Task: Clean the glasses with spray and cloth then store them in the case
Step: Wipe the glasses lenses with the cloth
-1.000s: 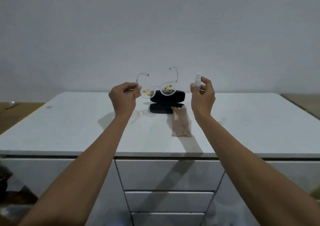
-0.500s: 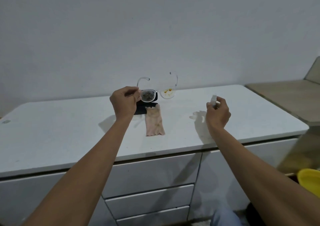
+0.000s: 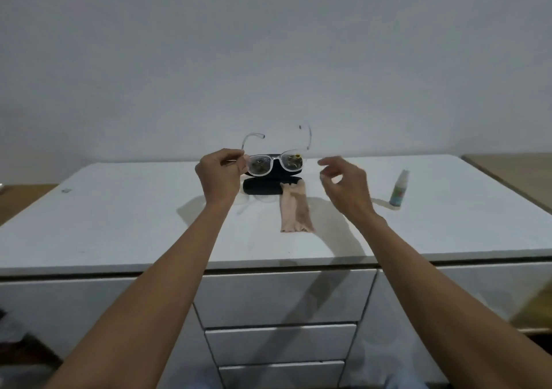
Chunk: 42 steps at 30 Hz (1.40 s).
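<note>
Nearest on the bench lies the cloth, flat and free, just in front of the open black case. Above it the right hand hovers with loose, half-curled fingers and holds nothing. The left hand pinches the glasses at the left hinge corner of the frame, so the lenses stick out to the right of the grip, in the air over the case, with the temples pointing away to the wall. Both lenses look spotted. The spray stands upright on the bench, well apart to the right.

I judge the step is now to take the cloth. It is good to pinch it at one edge, lift it clear of the case, and wipe each lens from both sides while the left grip stays on the frame, not on the glass. The thin temples may bend if the wipe presses hard.
</note>
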Available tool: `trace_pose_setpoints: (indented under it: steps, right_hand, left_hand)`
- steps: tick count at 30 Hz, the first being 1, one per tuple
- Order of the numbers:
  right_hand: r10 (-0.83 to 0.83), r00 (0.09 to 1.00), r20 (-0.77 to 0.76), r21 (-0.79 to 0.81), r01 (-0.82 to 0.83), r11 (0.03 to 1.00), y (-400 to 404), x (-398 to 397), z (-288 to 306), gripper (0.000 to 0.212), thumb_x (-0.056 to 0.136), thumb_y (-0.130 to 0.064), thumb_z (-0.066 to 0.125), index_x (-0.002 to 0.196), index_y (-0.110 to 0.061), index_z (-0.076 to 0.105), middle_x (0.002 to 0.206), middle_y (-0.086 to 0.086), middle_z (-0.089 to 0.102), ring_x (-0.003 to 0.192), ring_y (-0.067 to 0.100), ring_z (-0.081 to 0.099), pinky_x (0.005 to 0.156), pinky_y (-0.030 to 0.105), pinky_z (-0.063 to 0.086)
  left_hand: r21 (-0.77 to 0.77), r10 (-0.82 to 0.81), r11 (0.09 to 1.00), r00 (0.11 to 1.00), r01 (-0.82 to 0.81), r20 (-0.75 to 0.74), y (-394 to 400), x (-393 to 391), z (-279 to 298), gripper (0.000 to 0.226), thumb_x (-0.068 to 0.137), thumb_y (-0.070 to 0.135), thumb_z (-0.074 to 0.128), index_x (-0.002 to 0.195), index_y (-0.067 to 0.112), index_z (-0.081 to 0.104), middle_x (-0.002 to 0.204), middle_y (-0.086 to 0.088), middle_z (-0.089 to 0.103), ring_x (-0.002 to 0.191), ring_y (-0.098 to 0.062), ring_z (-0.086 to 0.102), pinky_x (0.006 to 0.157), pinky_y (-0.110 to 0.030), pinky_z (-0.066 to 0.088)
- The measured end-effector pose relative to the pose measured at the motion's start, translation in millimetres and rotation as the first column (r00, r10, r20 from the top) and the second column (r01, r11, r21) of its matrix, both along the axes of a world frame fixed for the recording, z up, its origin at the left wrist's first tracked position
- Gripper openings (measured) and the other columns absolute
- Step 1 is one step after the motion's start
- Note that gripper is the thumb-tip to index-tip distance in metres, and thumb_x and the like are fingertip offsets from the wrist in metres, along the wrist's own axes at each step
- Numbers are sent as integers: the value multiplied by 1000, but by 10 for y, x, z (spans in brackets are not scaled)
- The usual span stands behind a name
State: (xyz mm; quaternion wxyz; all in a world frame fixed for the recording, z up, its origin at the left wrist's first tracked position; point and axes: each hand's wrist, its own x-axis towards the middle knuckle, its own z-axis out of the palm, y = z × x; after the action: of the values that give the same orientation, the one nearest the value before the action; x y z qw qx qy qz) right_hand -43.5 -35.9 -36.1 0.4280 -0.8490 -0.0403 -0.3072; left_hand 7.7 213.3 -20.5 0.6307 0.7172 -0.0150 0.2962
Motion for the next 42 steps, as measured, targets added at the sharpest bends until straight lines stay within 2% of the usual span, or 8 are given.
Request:
trace_pose_setpoints:
  steps: [4,8,13,23,28,32,35,42]
  right_hand:
    - [197,874,-444,-131,-280,951,200,59,-40,30,87,-1,68,112,-14,79,101,-2,74,93,9,67,88,24,53]
    - [135,824,-550,-344,-371,863,268,100,6,33,91,-5,65,114,-23,81,99,-8,69,101,12,62,73,15,40]
    - [103,718,-688,-368,-468,803,281,145,110,33,85,-26,80,116,-35,79,118,-5,71,111,15,60,92,27,43]
    - [126,924,-362,-584,-331,741,393,43,-115,16,90,-18,76,101,-23,85,96,6,81,93,27,68,65,21,35]
    - [194,868,-457,153,-138,978,500,76,-127,20,88,-9,73,69,-5,79,67,8,69,68,23,68,69,26,59]
    - [621,763,-179,879,-160,450,617,55,-66,5,91,-4,66,88,-4,70,98,19,66,101,36,71,102,42,56]
    - [645,762,-57,956,-145,256,733,43,38,6,98,-5,62,101,-5,68,97,13,65,87,23,64,104,40,54]
    - [395,909,-133,872,-83,482,1047,75,166,17,96,-10,65,82,-9,75,73,8,58,64,18,57,80,37,53]
  left_hand:
    - [-38,14,999,1000,-13,15,175,-96,48,10,78,2,83,85,10,81,71,-5,75,64,-16,75,78,-44,65]
    - [-17,40,999,999,-39,21,334,-147,36,10,78,2,83,85,9,81,70,-2,75,61,-11,74,77,-46,65]
    - [-21,63,998,998,-63,18,440,-153,-1,10,78,3,84,87,7,81,72,-4,76,63,-13,75,76,-44,66]
    - [-37,71,997,997,-71,9,432,-143,-42,9,79,3,83,86,7,80,71,-5,75,61,-11,74,77,-47,65]
    - [11,99,995,995,-99,32,448,-174,-25,8,80,3,83,86,7,80,70,2,74,62,-14,75,76,-47,65]
    - [51,111,992,993,-113,41,485,-197,-29,6,80,2,82,84,6,80,66,1,73,64,-22,75,75,-48,64]
    - [81,106,991,993,-110,50,492,-229,-32,6,80,2,82,83,7,79,64,0,72,66,-25,75,75,-47,64]
    - [100,86,991,993,-94,82,449,-258,-24,7,80,-1,80,82,6,79,66,1,72,65,-23,75,73,-49,63]
